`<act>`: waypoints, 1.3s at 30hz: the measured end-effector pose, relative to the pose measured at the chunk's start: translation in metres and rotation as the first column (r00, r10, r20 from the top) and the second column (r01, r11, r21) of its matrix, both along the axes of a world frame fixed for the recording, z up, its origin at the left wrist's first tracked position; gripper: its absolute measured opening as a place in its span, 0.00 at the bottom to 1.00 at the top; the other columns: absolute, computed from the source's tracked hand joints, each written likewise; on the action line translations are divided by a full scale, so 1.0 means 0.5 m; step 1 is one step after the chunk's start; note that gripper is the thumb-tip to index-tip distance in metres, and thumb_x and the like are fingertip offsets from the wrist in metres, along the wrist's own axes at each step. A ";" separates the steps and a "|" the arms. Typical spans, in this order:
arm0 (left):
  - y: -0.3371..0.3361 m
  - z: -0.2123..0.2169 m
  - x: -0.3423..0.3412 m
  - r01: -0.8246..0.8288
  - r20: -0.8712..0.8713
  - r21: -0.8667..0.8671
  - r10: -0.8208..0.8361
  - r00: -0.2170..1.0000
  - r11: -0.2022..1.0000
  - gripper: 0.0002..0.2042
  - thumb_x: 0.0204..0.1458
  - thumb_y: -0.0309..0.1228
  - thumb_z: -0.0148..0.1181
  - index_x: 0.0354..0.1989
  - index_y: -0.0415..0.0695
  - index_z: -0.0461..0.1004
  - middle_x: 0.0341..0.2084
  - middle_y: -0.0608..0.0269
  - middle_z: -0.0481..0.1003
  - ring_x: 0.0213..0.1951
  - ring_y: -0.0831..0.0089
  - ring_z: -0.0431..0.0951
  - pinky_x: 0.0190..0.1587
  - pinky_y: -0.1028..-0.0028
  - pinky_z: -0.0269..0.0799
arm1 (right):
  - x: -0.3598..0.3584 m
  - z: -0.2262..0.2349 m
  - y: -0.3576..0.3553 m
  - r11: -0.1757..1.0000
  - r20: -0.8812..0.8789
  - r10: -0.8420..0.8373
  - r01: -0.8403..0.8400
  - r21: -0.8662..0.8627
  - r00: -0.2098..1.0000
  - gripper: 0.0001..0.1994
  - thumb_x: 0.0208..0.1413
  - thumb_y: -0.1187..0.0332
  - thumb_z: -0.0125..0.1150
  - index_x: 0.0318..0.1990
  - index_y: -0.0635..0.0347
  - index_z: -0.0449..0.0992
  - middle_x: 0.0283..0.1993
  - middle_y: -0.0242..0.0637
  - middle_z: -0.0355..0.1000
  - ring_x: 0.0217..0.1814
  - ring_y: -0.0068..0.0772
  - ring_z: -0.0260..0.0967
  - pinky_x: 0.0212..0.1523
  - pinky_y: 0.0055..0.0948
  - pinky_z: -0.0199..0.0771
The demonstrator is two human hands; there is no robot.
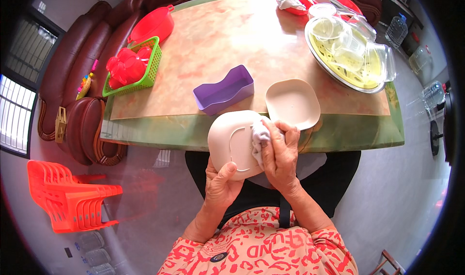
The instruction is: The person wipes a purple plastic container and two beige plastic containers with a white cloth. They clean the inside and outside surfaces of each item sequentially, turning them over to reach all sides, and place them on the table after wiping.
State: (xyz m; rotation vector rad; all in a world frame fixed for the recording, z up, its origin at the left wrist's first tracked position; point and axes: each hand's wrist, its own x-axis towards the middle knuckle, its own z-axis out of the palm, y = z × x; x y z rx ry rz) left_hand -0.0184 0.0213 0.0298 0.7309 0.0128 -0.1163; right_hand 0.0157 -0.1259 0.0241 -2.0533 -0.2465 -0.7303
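A cream dish (232, 141) is gripped at its lower edge by the left hand (220, 183), underside up, just before the table (252, 129) edge. A white cloth (259, 137) is pressed against its right side by the clenched right hand (281, 154). Beyond, a second cream dish (293, 103) and a purple container (224, 90) are set on the table.

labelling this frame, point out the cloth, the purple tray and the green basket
cloth (258, 135), head view, bunched part under the fingers
purple tray (224, 90), head view, inner floor
green basket (154, 62), head view, right mesh wall
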 end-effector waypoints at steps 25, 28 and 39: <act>0.003 0.009 -0.020 0.153 0.090 0.394 -0.204 0.975 0.906 0.25 0.53 0.15 0.59 0.61 0.44 0.67 0.58 0.61 0.68 0.61 0.71 0.66 0.63 0.66 0.63 | 0.008 0.060 -0.023 0.947 0.067 0.314 -0.318 0.050 0.947 0.18 0.46 0.73 0.62 0.47 0.62 0.76 0.49 0.43 0.69 0.50 0.47 0.63 0.54 0.42 0.62; 0.024 -0.042 -0.034 0.088 0.136 0.433 -0.162 0.977 0.897 0.25 0.48 0.16 0.65 0.57 0.40 0.68 0.52 0.63 0.72 0.55 0.73 0.71 0.59 0.70 0.68 | -0.020 0.071 0.014 0.927 0.166 0.355 -0.322 -0.193 0.920 0.21 0.39 0.68 0.66 0.46 0.56 0.76 0.51 0.36 0.69 0.54 0.43 0.63 0.53 0.42 0.58; -0.003 0.036 -0.023 0.115 -0.017 0.511 -0.124 0.992 0.852 0.23 0.51 0.14 0.59 0.58 0.41 0.70 0.52 0.65 0.73 0.57 0.75 0.69 0.61 0.70 0.64 | 0.011 0.058 -0.010 0.950 0.082 0.310 -0.311 0.004 0.947 0.14 0.50 0.71 0.59 0.46 0.58 0.77 0.49 0.39 0.70 0.53 0.45 0.64 0.56 0.40 0.58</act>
